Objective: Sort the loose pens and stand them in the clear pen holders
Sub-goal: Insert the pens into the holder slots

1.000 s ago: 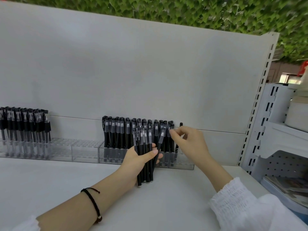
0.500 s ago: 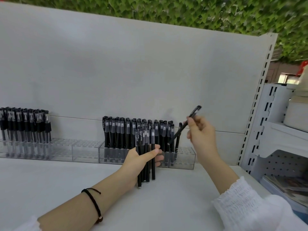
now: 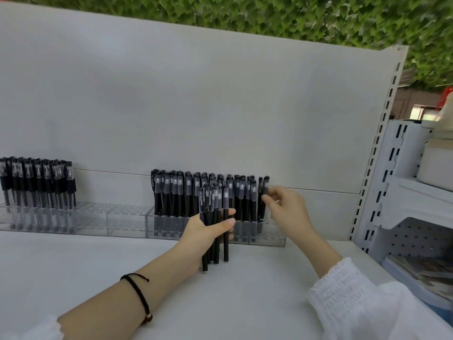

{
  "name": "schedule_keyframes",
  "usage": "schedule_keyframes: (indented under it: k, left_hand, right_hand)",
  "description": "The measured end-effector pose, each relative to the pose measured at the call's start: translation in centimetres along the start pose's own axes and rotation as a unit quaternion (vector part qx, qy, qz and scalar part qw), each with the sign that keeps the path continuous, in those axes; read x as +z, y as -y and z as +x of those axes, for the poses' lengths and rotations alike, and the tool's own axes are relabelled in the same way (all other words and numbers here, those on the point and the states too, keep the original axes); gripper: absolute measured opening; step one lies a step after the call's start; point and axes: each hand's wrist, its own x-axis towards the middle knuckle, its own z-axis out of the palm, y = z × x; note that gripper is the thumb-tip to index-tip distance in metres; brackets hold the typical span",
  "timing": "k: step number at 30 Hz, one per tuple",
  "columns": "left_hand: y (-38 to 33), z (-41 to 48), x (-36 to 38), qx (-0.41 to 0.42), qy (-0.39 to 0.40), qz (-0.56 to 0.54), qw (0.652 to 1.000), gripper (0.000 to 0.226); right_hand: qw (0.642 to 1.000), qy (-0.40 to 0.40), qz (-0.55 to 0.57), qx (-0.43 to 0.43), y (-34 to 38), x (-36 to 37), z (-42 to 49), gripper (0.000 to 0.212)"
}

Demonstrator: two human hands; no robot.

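Note:
My left hand (image 3: pixel 207 230) grips a bundle of several black pens (image 3: pixel 215 217), held upright with their tips on the white shelf. Behind it a clear pen holder (image 3: pixel 269 235) stands against the back panel, packed with several upright black pens (image 3: pixel 186 192). My right hand (image 3: pixel 284 208) pinches the cap of one black pen (image 3: pixel 265 190) that stands in the holder's right end. Its lower part is hidden behind my fingers and the other pens.
An empty clear holder (image 3: pixel 117 220) sits left of the filled one. Further left, another holder (image 3: pixel 36 222) carries several black pens. A white perforated rack (image 3: pixel 414 231) with magazines stands at the right. The white shelf surface (image 3: pixel 98 266) extends toward me.
My right hand took one pen from the bundle, lifted it tilted, then brought it down upright into the holder's right end. My left hand stayed put with the bundle.

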Motion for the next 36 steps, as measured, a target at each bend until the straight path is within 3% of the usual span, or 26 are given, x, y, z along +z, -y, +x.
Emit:
schedule_keyframes:
  k: [6, 10, 12, 16, 26, 30, 36]
  left_hand:
    - [0.1, 0.1, -0.1, 0.001, 0.002, 0.015, 1.0, 0.022]
    - [0.2, 0.3, 0.0, 0.007, 0.003, -0.002, 1.0, 0.023]
    - [0.3, 0.3, 0.1, 0.011, 0.004, -0.014, 1.0, 0.02]
    - [0.5, 0.3, 0.2, 0.019, 0.003, -0.013, 1.0, 0.016]
    - [0.7, 0.4, 0.2, 0.037, 0.009, 0.001, 0.999, 0.013]
    - [0.9, 0.8, 0.0, 0.016, -0.001, -0.006, 1.0, 0.009]
    - [0.9, 0.9, 0.0, -0.005, -0.002, 0.024, 1.0, 0.023]
  right_hand:
    - [0.998, 0.007, -0.051, 0.043, 0.1, -0.3, -0.3, 0.017]
    - [0.997, -0.052, -0.061, -0.015, 1.8, -0.8, -1.2, 0.022]
    - [0.998, -0.011, -0.029, -0.058, 2.5, -0.8, -1.5, 0.024]
    - [0.983, 0.152, 0.043, -0.095, 3.2, 0.0, -2.2, 0.019]
    - [0.972, 0.144, 0.187, 0.006, 3.1, 0.4, -1.9, 0.008]
    - [0.967, 0.051, 0.247, 0.041, 3.2, 0.1, -1.5, 0.006]
    - [0.957, -0.141, 0.252, -0.004, 2.7, -1.2, -0.6, 0.012]
